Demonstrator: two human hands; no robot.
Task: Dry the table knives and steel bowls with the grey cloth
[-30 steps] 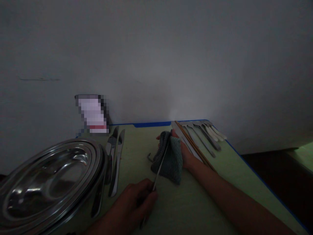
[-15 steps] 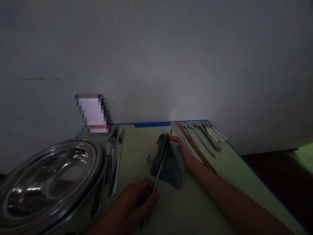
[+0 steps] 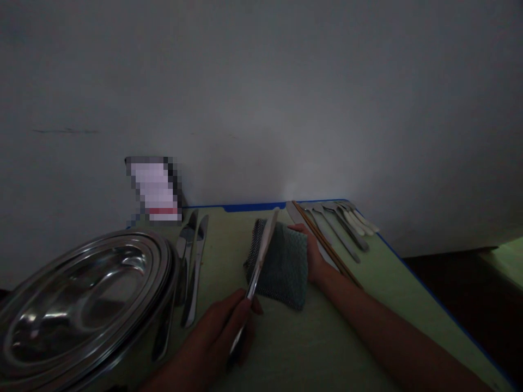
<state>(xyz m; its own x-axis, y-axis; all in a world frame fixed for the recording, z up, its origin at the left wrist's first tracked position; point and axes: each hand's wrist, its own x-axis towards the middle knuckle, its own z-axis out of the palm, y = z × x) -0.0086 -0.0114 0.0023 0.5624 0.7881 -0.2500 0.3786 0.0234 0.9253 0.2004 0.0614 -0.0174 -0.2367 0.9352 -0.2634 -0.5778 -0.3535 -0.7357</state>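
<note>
A metal table knife (image 3: 265, 245) is gripped by its handle in my left hand (image 3: 229, 321), its blade slanting up and away from me. Behind the blade, my right hand (image 3: 312, 253) holds a grey-green cloth (image 3: 285, 267), spread out flat; most of its fingers are hidden behind the fabric. The blade lies in front of the cloth's left part, and I cannot tell whether they touch. To the left, several more table knives (image 3: 197, 275) lie on the table beside the plates.
Oval metal plates (image 3: 161, 245) are stacked at the left. A blurred-out phone (image 3: 155, 188) leans against the wall (image 3: 261, 98). On the right of the green table (image 3: 229, 234) lie wooden chopsticks (image 3: 327, 245), spoons (image 3: 339, 237) and white-handled cutlery (image 3: 359, 220).
The cloth was folded around the knife blade; now it is opened flat behind it. The knife has turned to show its broad side, and my left hand has shifted its hold.
</note>
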